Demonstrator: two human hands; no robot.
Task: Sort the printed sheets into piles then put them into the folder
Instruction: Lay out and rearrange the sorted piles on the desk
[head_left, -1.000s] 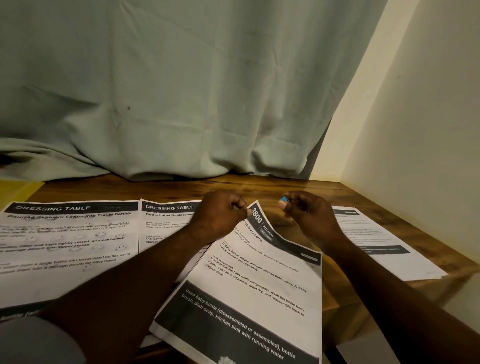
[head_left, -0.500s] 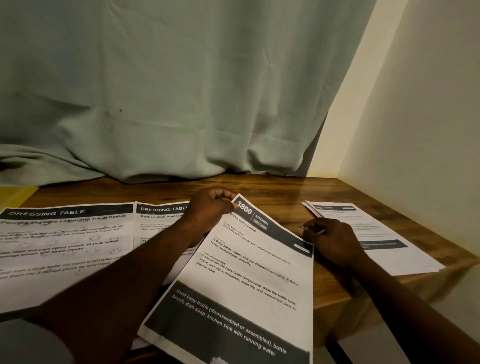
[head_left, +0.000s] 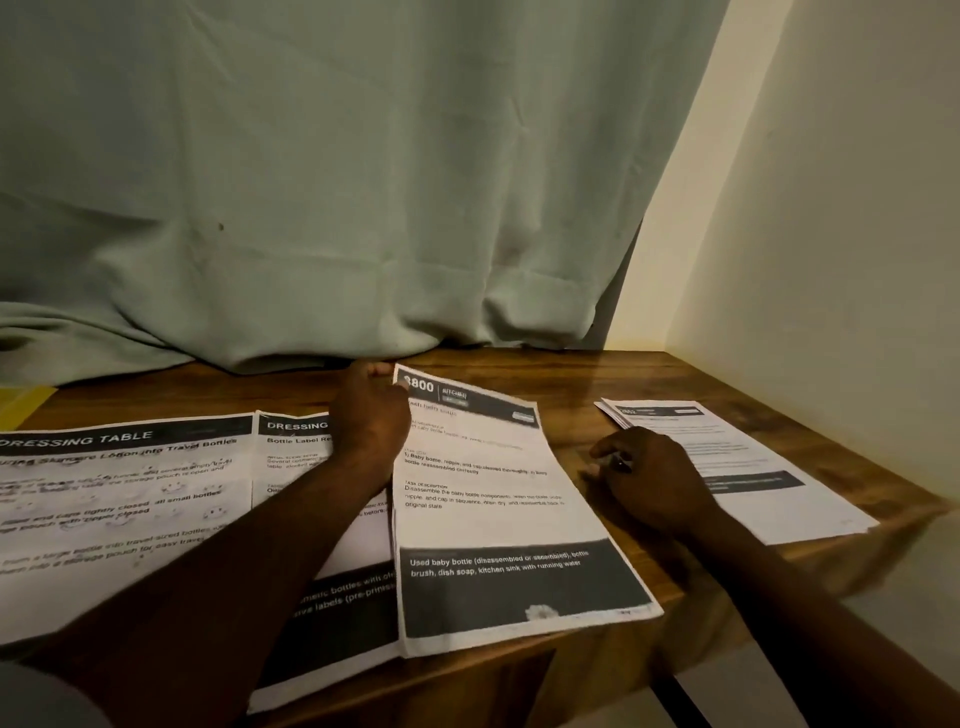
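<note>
A printed sheet headed "3800 KITCHEN" (head_left: 488, 499) lies on the wooden table (head_left: 582, 379), partly over a "DRESSING TABLE" sheet (head_left: 298, 441). My left hand (head_left: 371, 415) pinches the kitchen sheet's top left corner. Another "DRESSING TABLE" sheet (head_left: 119, 499) lies further left. A thin pile of printed sheets (head_left: 743, 462) sits at the right. My right hand (head_left: 649, 475) rests on the table between the kitchen sheet and that pile, fingers curled around a small dark object (head_left: 621, 462) that I cannot identify. A yellow folder corner (head_left: 21, 402) shows at the far left edge.
A pale green curtain (head_left: 337, 208) hangs down onto the table's back edge. A cream wall (head_left: 831, 260) closes off the right side. The table's right corner and front edge lie close to the right pile.
My right hand let go of the kitchen sheet's top and dropped to the table beside the right pile. The kitchen sheet swung straighter under my left hand and now lies flatter.
</note>
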